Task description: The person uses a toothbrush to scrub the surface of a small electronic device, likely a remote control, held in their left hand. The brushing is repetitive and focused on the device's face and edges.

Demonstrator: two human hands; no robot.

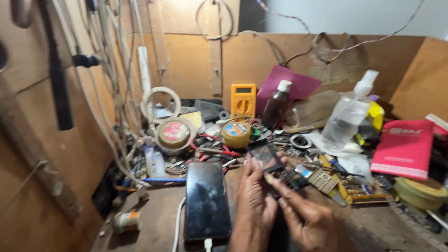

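Head camera, looking down at a cluttered workbench (153, 237): the left hand (256, 203) and right hand (305, 221) meet around a small dark phone part (267, 158), tilted up, seemingly for inspection. A charging smartphone (205, 199) lies just left. Blur hides the exact grip; both wrists are cropped.

Left hand (256, 203) and right hand (311, 223) hold a small glossy black glass panel (266, 158). Just left of them lies a black smartphone (205, 199) with a white cable (176, 236). Beyond them — an orange-yellow multimeter (243, 100); to the right — a red booklet (404, 148) on the brown wooden table (148, 232).
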